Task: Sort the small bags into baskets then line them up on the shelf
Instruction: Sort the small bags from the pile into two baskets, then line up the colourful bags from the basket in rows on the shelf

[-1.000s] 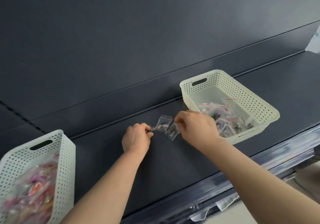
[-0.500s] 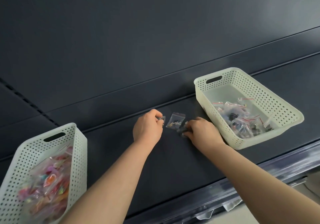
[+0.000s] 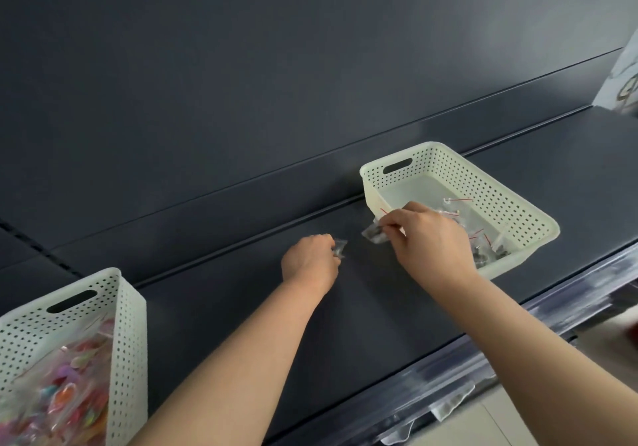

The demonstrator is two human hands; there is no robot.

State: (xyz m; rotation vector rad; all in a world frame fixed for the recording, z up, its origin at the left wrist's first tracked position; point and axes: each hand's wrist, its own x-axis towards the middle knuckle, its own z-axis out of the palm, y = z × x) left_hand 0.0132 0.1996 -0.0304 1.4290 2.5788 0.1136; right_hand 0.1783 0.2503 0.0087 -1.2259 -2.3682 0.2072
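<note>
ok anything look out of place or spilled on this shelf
Nothing spilled: the right basket sits square on the shelf, and the only loose small bags are pinched in the left hand and right hand. Crumpled clear plastic hangs below its front edge.

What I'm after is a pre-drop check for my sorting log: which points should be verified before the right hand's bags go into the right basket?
1. Grip of right hand on held bags: ok, pinched at the fingertips.
2. Held bags above the inside of the right basket: not ok, they hang at its left wall.
3. Contents match the basket bags: ok, both look dark.
4. Room in the basket: ok, bare floor toward the back.
5. Bag type in left hand: cannot tell, it grips a single bag over the shelf, contents unclear.
</note>
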